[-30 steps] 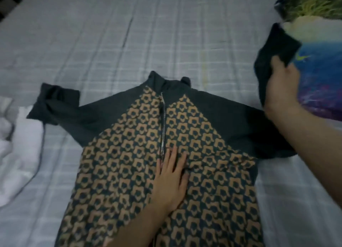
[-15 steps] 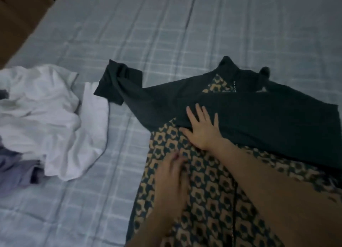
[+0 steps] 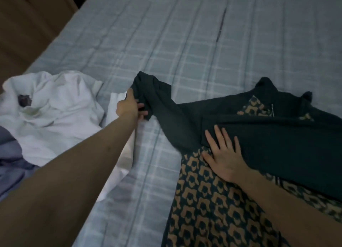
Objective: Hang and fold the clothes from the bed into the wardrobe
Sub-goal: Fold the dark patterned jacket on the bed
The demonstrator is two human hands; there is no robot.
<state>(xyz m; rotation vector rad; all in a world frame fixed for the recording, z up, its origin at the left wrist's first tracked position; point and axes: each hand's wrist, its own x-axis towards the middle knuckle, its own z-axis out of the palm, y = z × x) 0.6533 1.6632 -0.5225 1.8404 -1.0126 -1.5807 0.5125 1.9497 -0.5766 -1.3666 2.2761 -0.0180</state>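
Note:
A dark green zip jacket with a tan patterned front lies flat on the bed at the right. One dark sleeve is folded across its chest. My right hand rests flat, fingers spread, on the edge of that folded sleeve. The other sleeve stretches out to the left, and my left hand grips its cuff, lifted slightly off the sheet.
A crumpled white garment lies on the bed at the left, with a lilac-grey cloth beneath it. The bed has a pale blue checked sheet. Brown furniture stands past the bed's upper left edge.
My left hand left the patterned front, reached out left and took hold of the left sleeve's cuff. My right hand stays flat on the sleeve it folded across. The view shifted left.

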